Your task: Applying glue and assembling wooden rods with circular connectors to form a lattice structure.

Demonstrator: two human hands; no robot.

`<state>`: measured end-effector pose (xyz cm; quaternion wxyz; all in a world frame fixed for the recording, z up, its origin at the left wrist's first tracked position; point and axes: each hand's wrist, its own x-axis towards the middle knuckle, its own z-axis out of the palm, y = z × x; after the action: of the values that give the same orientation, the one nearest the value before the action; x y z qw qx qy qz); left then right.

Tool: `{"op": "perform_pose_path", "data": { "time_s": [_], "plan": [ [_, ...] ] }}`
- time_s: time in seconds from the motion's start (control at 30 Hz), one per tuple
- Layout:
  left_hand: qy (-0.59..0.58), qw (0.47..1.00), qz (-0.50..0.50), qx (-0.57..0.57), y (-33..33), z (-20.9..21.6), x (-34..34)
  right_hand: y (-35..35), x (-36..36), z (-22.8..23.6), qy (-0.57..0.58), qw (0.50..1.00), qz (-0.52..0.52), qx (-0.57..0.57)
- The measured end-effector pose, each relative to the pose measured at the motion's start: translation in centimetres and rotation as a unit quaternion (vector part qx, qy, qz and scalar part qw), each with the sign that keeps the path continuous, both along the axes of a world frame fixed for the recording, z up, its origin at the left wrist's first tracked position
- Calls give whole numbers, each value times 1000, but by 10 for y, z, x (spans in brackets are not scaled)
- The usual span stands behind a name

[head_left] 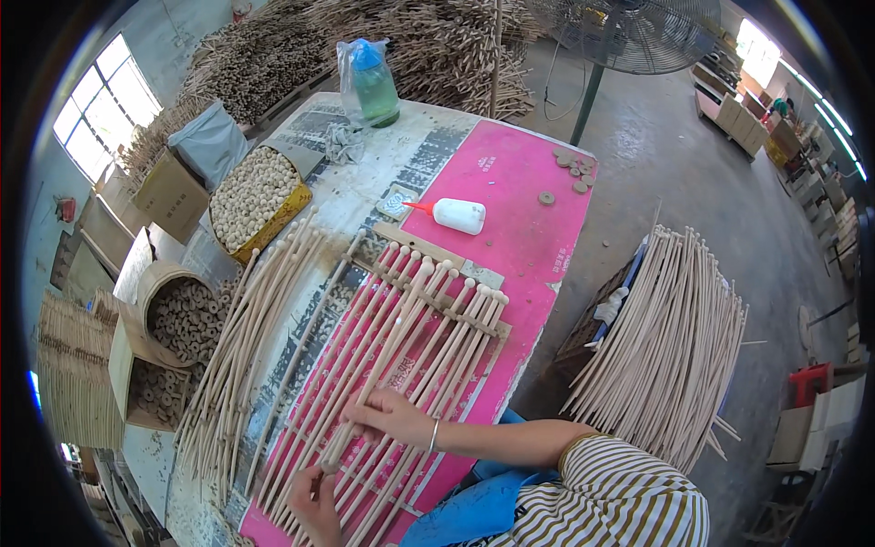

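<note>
Long thin wooden sticks (328, 365) with round ball tips lie side by side on the pink sheet, their upper ends across a notched wooden rack (401, 283). My right hand (392, 417), with a bangle at the wrist, is closed round a few of these sticks, lifted a little above the others. Close to their lower ends is my left hand (314, 506), its thumb and fingers bent together by a small wooden ring (329, 466). My fingers partly hide the ring. Past the rack lies a white glue bottle (458, 216) with a red nozzle.
Wooden balls fill a yellow box (296, 202). Wooden rings (187, 319) fill containers at left, beside a pile of loose sticks (246, 365). A large bundle of sticks (670, 346) stands off the table's right side. A green bottle (374, 96) and a fan (629, 32) are farther back.
</note>
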<state>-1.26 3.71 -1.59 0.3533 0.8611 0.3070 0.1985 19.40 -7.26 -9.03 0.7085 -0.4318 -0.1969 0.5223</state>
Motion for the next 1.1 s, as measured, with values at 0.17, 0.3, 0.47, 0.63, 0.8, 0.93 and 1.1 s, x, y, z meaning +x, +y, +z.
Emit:
{"op": "perform_pose_path", "data": {
  "time_s": [0.17,0.3,0.47,0.63,0.8,0.93,1.1],
  "plan": [
    [-14,999,3,-49,-17,3,37,0,-10,4,3,1000,-8,16],
    [-33,998,-8,-59,-13,-6,33,-3,-9,4,-32,998,7,56],
    [-45,995,-10,-92,-19,-11,34,-6,-21,2,-5,995,87,49],
    [-13,991,30,-128,-18,0,23,-2,-4,-2,23,997,62,50],
    [-16,991,42,-127,-13,6,16,-18,38,26,-53,997,-45,15],
    [-18,992,47,-118,-11,7,5,-22,61,31,-59,997,-52,25],
    [11,996,32,-85,-7,11,-7,-20,75,26,-49,994,-89,24]
  ]
}}
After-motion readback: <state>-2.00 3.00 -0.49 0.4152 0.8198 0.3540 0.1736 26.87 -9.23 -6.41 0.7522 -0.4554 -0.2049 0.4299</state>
